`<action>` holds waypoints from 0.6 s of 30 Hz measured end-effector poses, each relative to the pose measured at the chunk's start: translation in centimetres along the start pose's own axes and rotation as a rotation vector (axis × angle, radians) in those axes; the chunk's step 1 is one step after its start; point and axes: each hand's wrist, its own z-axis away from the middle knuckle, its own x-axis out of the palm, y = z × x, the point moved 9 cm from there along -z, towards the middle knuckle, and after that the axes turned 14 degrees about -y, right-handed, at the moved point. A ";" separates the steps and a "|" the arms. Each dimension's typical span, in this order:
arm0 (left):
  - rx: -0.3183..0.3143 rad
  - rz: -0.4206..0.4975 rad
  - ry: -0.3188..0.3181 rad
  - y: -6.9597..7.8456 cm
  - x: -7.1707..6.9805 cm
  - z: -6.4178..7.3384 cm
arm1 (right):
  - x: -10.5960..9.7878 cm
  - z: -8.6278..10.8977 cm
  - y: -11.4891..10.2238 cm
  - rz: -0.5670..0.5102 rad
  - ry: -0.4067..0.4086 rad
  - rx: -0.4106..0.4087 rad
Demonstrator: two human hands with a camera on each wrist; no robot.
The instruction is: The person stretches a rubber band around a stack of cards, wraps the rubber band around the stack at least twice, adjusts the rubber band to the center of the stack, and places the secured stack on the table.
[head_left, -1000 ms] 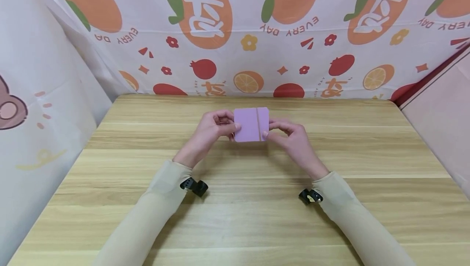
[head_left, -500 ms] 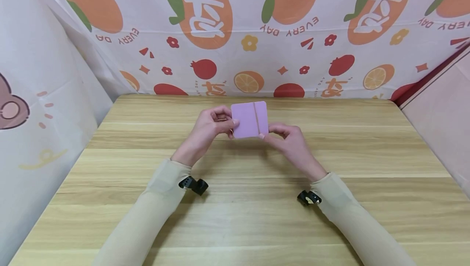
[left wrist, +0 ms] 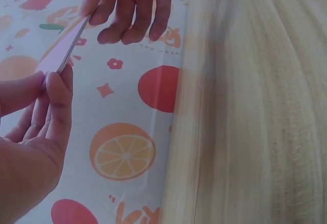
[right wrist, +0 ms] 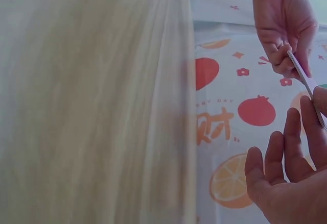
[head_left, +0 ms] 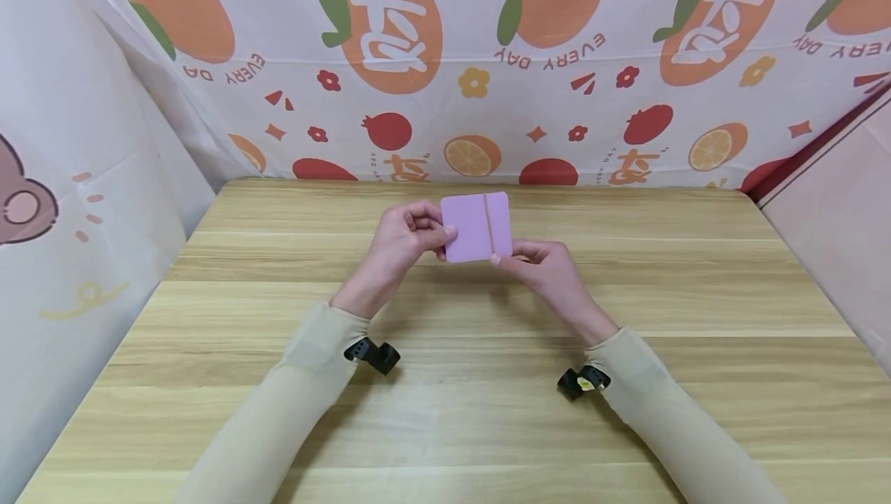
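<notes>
A small, thin, square purple notebook (head_left: 465, 229) with a brown elastic band (head_left: 489, 224) near its right side is held up above the table, tilted slightly. My left hand (head_left: 404, 245) pinches its left edge, thumb on the front face and fingers behind. At the lower right corner my right hand (head_left: 553, 272) pinches it, with the thumb tip by the lower end of the band. Seen edge-on in the left wrist view, the notebook (left wrist: 65, 48) looks flat and closed. In the right wrist view, the right hand's (right wrist: 294, 168) other fingers spread away from the notebook (right wrist: 305, 78).
The wood-grain table (head_left: 445, 411) spreads beneath both arms. A white cloth (head_left: 278, 25) printed with fruit hangs behind its far edge, and another cloth (head_left: 63, 102) hangs on the left. Black wrist cameras (head_left: 372, 355) sit on both beige sleeves.
The notebook has risen a little and tilted, its right side slightly up. My right thumb has slid left along the lower edge, toward the band's end. Both hands keep hold.
</notes>
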 end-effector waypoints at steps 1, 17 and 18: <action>-0.001 -0.006 0.006 0.0 0.0 0.0 | 0.0 0.0 0.2 -0.017 0.005 0.018; -0.035 0.022 -0.009 -1.2 0.3 -0.3 | 1.8 -0.2 2.0 -0.227 -0.037 0.113; -0.034 0.026 -0.012 -1.2 0.3 -0.3 | 1.8 -0.2 2.0 -0.227 -0.042 0.113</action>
